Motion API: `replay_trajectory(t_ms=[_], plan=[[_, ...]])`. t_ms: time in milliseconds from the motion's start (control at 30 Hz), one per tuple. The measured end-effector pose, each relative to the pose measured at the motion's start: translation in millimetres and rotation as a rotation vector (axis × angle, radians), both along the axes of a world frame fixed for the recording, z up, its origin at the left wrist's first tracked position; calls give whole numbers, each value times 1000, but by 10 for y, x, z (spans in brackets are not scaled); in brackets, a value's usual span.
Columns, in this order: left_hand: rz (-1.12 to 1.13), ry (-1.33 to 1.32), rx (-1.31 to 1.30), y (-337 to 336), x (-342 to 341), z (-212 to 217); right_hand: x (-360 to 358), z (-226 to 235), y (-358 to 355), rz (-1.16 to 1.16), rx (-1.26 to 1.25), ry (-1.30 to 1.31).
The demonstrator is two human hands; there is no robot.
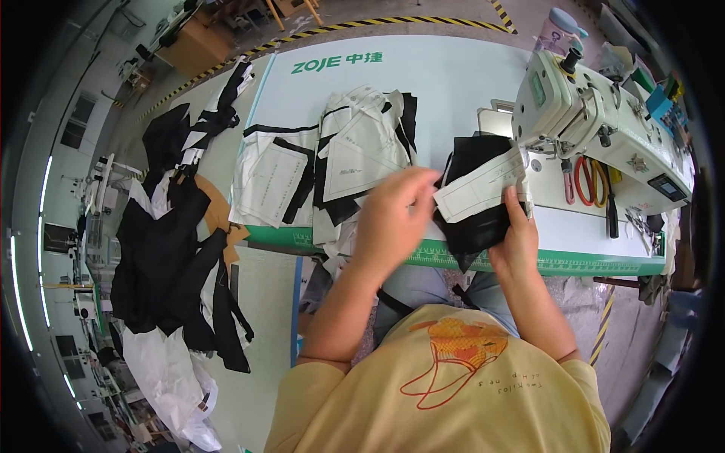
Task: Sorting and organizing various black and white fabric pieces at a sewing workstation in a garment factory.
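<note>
My left hand [394, 215] pinches the left end of a white paper pattern piece [479, 189] that lies on a black fabric piece [476, 223]. My right hand [517, 241] grips the right side of that same black fabric and pattern from below, thumb on top. Both are held just above the front edge of the pale green sewing table [445, 75], left of the white sewing machine [581, 113].
Stacks of black and white cut pieces with paper patterns [325, 162] lie on the table to the left. Red-handled scissors [585, 181] and small tools rest beside the machine. A pile of black and white fabric [170, 257] sits on a side surface at left.
</note>
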State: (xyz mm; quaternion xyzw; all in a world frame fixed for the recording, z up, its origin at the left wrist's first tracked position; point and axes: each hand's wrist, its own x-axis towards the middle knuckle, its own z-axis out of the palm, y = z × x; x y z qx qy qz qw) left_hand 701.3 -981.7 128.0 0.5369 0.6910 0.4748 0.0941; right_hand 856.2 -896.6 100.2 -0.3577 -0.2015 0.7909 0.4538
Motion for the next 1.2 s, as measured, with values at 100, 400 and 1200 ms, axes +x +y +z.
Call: replay_trajectory(t_ms=[100, 400, 1200], plan=[[90, 376, -116, -204, -577, -94, 87, -10, 82, -22, 4, 4], [41, 534, -206, -286, -806, -346, 141, -36, 37, -43, -3, -4], [-385, -33, 243, 125, -305, 344, 184, 141, 165, 413, -280, -11]])
